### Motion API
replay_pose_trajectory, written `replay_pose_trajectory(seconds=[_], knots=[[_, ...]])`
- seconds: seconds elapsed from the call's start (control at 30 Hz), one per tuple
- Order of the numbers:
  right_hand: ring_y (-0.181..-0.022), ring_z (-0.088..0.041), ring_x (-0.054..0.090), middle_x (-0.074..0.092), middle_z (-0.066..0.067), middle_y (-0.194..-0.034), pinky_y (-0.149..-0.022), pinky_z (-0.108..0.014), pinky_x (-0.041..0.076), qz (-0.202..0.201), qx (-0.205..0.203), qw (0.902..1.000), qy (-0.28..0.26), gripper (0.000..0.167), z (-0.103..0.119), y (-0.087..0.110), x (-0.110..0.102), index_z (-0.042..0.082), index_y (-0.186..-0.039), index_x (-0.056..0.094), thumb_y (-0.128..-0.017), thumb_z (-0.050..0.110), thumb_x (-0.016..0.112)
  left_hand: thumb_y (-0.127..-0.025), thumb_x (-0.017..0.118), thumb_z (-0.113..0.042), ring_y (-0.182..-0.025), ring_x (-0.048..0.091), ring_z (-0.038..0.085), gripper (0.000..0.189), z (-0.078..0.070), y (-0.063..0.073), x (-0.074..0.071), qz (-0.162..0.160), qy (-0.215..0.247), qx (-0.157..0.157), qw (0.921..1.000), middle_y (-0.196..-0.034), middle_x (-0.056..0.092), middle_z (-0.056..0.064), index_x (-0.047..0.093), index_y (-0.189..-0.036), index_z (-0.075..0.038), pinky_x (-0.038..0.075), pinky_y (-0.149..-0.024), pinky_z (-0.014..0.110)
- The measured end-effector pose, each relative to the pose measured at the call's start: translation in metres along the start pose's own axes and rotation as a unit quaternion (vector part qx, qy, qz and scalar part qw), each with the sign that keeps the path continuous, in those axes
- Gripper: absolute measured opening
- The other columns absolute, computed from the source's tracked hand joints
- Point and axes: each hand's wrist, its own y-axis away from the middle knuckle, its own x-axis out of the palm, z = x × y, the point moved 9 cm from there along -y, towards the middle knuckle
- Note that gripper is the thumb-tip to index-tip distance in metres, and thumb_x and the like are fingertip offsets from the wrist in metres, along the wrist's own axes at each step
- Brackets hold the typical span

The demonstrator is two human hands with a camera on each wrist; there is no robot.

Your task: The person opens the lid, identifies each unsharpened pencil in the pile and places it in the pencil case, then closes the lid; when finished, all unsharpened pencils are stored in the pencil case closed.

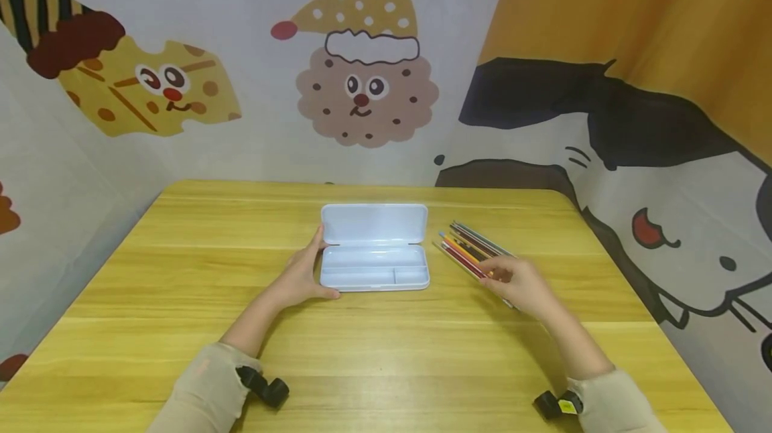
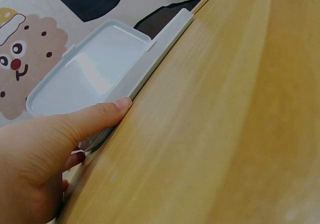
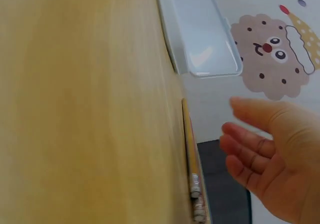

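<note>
A white pencil case (image 1: 374, 279) lies on the wooden table with its lid (image 1: 374, 224) raised; its divided compartments hold nothing. My left hand (image 1: 301, 272) holds the case's left end, thumb along the front side (image 2: 107, 115) and fingers behind it. To the right of the case, several pencils (image 1: 464, 245) lie in a loose slanting bunch, some with erasers (image 3: 195, 190). Just over their near end hovers my right hand (image 1: 521, 285). In the right wrist view its fingers (image 3: 250, 146) are loosely bent, apart from the pencils, with nothing between them and the thumb.
The yellow wooden table (image 1: 386, 366) reaches back to a wall covering (image 1: 253, 158) printed with cartoon figures. Black wrist cameras are strapped at both sleeves, the left one (image 1: 265, 387) and the right one (image 1: 555, 406).
</note>
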Motion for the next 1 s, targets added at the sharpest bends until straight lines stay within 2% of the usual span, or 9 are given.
replay_pose_trajectory(seconds=[0.13, 0.23, 0.4, 0.73, 1.0], knots=[[-0.081, -0.015, 0.062, 0.069, -0.001, -0.1, -0.065, -0.028, 0.053, -0.001, 0.016, 0.9999, -0.005, 0.023, -0.009, 0.007, 0.004, 0.01, -0.107, 0.072, -0.084, 0.012, 0.075, -0.06, 0.091, -0.037, -0.138, 0.022, 0.037, 0.141, 0.0, 0.001, 0.0, 0.001, 0.004, -0.002, 1.0, -0.149, 0.034, 0.015, -0.016, -0.152, -0.022, 0.009, -0.109, 0.061], [-0.082, -0.016, 0.062, 0.069, -0.001, -0.1, -0.066, -0.027, 0.053, -0.003, 0.02, 0.9997, -0.011, 0.022, -0.014, 0.01, 0.007, 0.01, -0.106, 0.072, -0.083, 0.011, 0.075, -0.061, 0.091, -0.036, -0.138, 0.021, 0.037, 0.141, 0.0, 0.001, 0.0, 0.001, 0.005, -0.003, 1.0, -0.149, 0.033, 0.015, -0.015, -0.152, -0.021, 0.007, -0.109, 0.062], [-0.082, -0.016, 0.061, 0.07, -0.001, -0.096, -0.066, -0.026, 0.052, -0.002, 0.019, 0.9997, -0.014, 0.023, -0.021, 0.014, 0.01, 0.007, -0.105, 0.072, -0.082, 0.01, 0.076, -0.061, 0.09, -0.037, -0.139, 0.021, 0.037, 0.141, 0.0, 0.001, 0.001, 0.002, 0.002, -0.003, 1.0, -0.149, 0.033, 0.015, -0.016, -0.152, -0.023, 0.007, -0.109, 0.062], [-0.066, -0.011, 0.055, 0.066, 0.006, -0.082, -0.055, -0.026, 0.047, -0.014, 0.022, 0.9995, 0.021, 0.018, -0.027, 0.015, 0.014, 0.007, -0.1, 0.073, -0.082, 0.008, 0.075, -0.06, 0.09, -0.037, -0.138, 0.023, 0.037, 0.141, 0.002, 0.0, 0.003, -0.002, 0.006, 0.003, 1.0, -0.149, 0.034, 0.015, -0.014, -0.152, -0.019, 0.011, -0.11, 0.06], [-0.072, -0.011, 0.059, 0.067, 0.005, -0.082, -0.063, -0.027, 0.05, -0.03, 0.007, 0.9985, 0.045, 0.016, -0.021, 0.015, 0.016, 0.006, -0.095, 0.075, -0.08, 0.004, 0.076, -0.061, 0.091, -0.035, -0.138, 0.023, 0.037, 0.14, 0.001, 0.0, 0.002, -0.005, 0.0, 0.006, 1.0, -0.148, 0.035, 0.016, -0.014, -0.152, -0.017, 0.012, -0.11, 0.059]])
